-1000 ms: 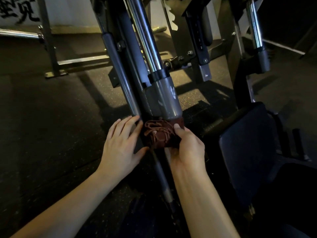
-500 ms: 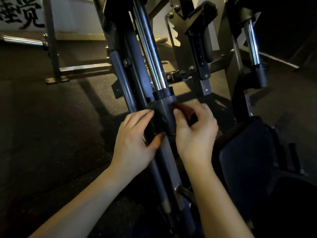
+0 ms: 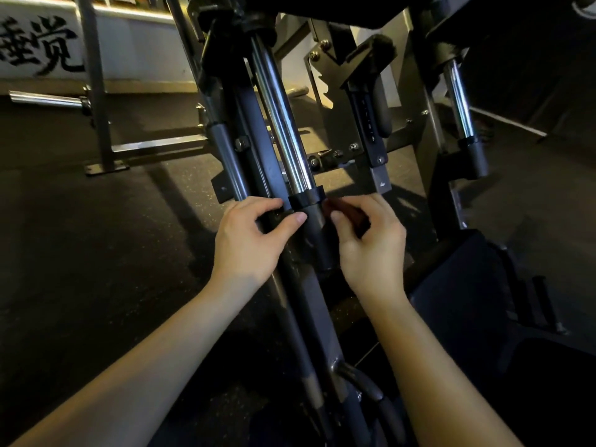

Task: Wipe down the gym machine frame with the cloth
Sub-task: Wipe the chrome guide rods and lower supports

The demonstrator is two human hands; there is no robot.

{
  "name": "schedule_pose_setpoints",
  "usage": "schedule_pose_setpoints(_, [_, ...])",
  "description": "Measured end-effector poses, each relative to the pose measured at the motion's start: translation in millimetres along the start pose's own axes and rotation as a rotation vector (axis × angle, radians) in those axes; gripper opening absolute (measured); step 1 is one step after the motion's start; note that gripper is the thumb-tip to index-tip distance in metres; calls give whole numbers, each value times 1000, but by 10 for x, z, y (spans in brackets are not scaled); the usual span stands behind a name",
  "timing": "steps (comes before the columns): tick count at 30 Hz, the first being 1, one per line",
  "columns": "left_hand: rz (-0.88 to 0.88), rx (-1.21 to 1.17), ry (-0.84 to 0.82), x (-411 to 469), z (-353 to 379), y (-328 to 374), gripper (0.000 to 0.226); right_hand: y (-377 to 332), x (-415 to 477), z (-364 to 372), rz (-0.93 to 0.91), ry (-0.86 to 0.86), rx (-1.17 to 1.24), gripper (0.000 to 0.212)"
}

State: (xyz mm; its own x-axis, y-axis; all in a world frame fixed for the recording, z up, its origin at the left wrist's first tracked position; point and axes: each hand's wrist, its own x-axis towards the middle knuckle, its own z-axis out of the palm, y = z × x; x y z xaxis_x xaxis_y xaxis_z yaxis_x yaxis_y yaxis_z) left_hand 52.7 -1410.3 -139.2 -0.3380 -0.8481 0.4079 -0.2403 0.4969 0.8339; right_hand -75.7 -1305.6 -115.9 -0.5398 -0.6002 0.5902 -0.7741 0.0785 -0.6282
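My left hand (image 3: 248, 241) grips the round matte-grey frame (image 3: 317, 237), right hand (image 3: 371, 250) fingers pinching one crumpled brown cloth (image 3: 347, 209).

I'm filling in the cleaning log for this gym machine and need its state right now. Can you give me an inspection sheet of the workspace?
Surface: dark rubber floor, sunlit patches under the machine.
Job's things: frame of dark tubes, with a chrome rod; reddish cloth against the sleeve below the rod.
Clutter: nothing seen.
Grips: left hand holds a frame tube; right hand pinches the cloth.
Cables: nothing seen.
Surroundings: seat pad on the right; wall with painted characters; bar far left.
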Motion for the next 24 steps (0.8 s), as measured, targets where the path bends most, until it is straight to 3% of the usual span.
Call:
schedule_pose_setpoints(5, [-2, -54, -21, 45, 23, 0, 30, 59, -340, -157, 101, -36, -13, 18])
schedule_pose_setpoints(9, [15, -92, -35, 69, 39, -11, 27, -47, -31, -85, 52, -33, -28, 18])
schedule_pose_setpoints(11, [32, -79, -43, 92, 35, -26, 28, -62, 214, -10, 203, -62, 115, 17])
schedule_pose_setpoints(14, [45, -51, -96, 120, 23, -65, 29, 69, 368, 23, 601, -203, 471, 18])
schedule_pose_setpoints(17, [41, -85, -142, 139, 16, -81, 24, 161, 269, -142, 781, -345, 471, 18])
schedule_pose_setpoints(20, [12, -109, -170, 161, 6, -48, 22, 118, 209, -449, 768, -410, 438, 18])
schedule_pose_setpoints(24, [1, -104, -167, 169, -5, -15, 25, -109, 243, -421, 646, -268, 569, 15])
